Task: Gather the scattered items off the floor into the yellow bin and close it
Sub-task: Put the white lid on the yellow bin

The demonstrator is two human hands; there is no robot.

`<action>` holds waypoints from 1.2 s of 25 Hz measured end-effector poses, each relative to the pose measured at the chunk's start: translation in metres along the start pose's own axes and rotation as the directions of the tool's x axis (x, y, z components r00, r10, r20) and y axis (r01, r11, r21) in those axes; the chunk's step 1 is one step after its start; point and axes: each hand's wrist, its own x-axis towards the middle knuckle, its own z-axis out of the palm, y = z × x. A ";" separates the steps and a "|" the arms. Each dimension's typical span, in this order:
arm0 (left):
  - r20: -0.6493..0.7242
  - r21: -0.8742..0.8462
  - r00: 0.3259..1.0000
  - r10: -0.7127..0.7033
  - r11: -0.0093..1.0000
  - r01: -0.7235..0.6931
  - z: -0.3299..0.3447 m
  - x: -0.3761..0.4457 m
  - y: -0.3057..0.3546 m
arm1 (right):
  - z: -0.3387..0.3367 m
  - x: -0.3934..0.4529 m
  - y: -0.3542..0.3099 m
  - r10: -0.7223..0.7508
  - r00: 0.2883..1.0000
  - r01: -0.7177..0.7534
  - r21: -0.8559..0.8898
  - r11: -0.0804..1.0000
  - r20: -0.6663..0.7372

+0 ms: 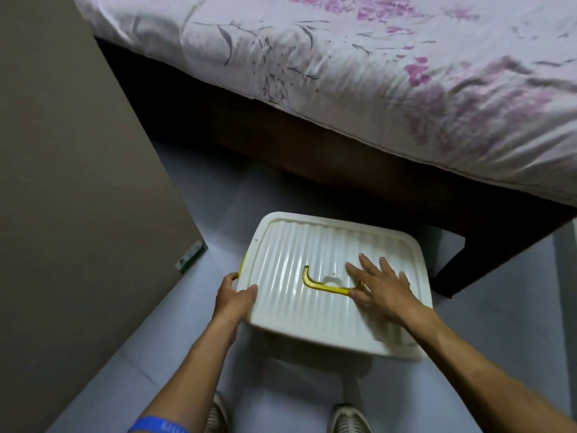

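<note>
Nearest to me, below the white lid (315, 276), my two shoes (349, 418) stand on the pale floor (175, 323), and a blue band (156, 425) circles my left forearm. My left hand (232, 296) grips the lid's left edge, thumb on top and fingers curled under the rim. My right hand (379, 287) lies flat on the lid's ribbed top, fingers spread, its palm side covering the right end of the yellow handle (324, 284) that lies folded down in the middle of the lid. The lid sits on the yellow bin (243, 264), of which only a thin yellow strip shows at the lid's left edge; whether it is latched I cannot tell. Left of the lid rises a plain brown panel (78, 167) with a small sticker (190, 256) at its bottom corner. Beyond the lid stands the dark bed frame (359, 157), one leg coming down to the lid's right, and over it hangs a white sheet with purple flowers (374, 73).
</note>
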 end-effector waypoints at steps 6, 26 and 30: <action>-0.005 -0.360 0.997 -0.075 0.930 0.068 0.005 0.019 0.003 | 0.002 -0.002 0.002 -0.007 0.998 0.008 -0.013 1.000 0.062; 0.570 0.738 0.774 0.276 0.242 -0.630 0.088 -0.041 0.015 | 0.015 -0.087 0.050 0.660 0.696 -0.330 0.942 -0.054 0.282; 0.555 0.730 0.778 0.292 0.278 -0.625 0.087 -0.042 0.015 | 0.009 -0.090 0.049 0.678 0.733 -0.272 0.893 0.359 -0.050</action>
